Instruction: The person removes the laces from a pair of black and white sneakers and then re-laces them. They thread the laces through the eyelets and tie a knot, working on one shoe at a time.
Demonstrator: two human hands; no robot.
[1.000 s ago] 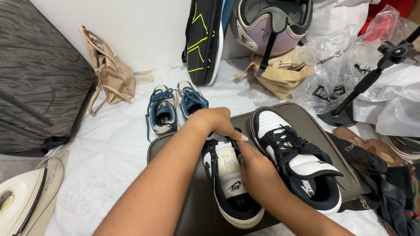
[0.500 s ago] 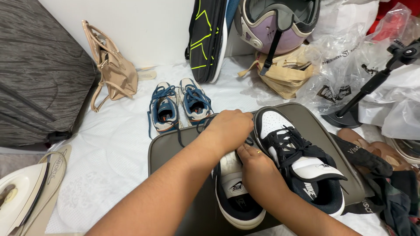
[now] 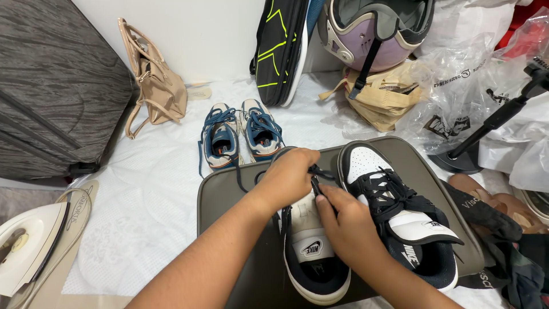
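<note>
Black lace (image 3: 315, 176) runs between both hands over the near shoe (image 3: 311, 252), a black-and-white sneaker lying on an olive-grey flat case (image 3: 223, 194). The shoe's long axis runs from its heel, close to the person, away to its toe, which sits hidden under the left hand (image 3: 291, 171). That hand lies over the toe end, fingers pinched on the lace. The right hand (image 3: 346, 220) rests nearer the person, over the tongue and on the shoe's right side, its fingertips closed on the same lace just beside the left fingers. Both hands touch the shoe; the left is the one farther up the lacing.

Just to the right, alongside on the same case, lies the second black-and-white sneaker (image 3: 400, 212), already laced, toe pointing the same way. Beyond the case, on the white quilted sheet (image 3: 154, 194), stand two blue-laced trainers (image 3: 240, 134) side by side. That makes four shoes: two black-and-white, two blue-laced. One tan handbag (image 3: 157, 86), one lilac helmet (image 3: 372, 34) and one iron (image 3: 28, 246) lie around.
</note>
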